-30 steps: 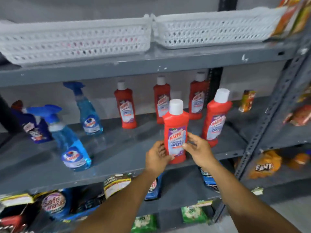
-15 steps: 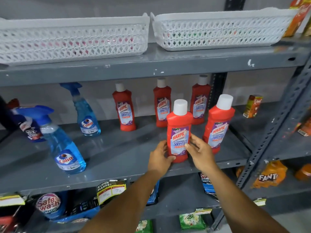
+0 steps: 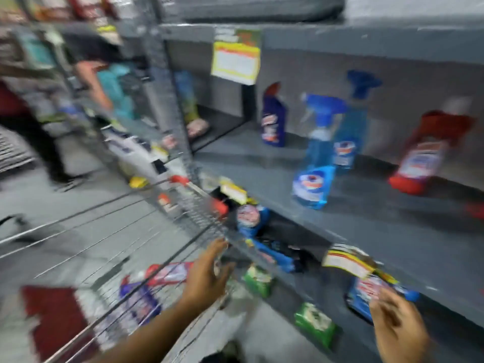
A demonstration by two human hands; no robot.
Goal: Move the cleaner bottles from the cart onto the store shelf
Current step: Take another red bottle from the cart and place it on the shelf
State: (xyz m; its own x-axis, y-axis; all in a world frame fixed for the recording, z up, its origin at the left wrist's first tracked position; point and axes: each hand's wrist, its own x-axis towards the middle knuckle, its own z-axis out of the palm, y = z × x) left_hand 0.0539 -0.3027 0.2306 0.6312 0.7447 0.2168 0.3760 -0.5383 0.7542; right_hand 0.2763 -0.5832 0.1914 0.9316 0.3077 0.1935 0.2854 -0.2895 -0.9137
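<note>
Reaching over the wire cart (image 3: 157, 258): left hand (image 3: 207, 273), fingers spread, empty. Right hand (image 3: 398, 326) near right, open, empty. Cleaner bottles (image 3: 157, 275) lying in cart; red bottle (image 3: 429, 153) on shelf (image 3: 366, 221), far right.

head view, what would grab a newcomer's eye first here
Probably the two blue spray bottles, standing one in front of the other on the grey shelf at centre right, with a red cleaner bottle further right along it. Next, the wire cart at lower left, with blurred red and blue bottles in it and the left hand open over its rim. The whole frame is motion-blurred, so labels cannot be read.
</note>
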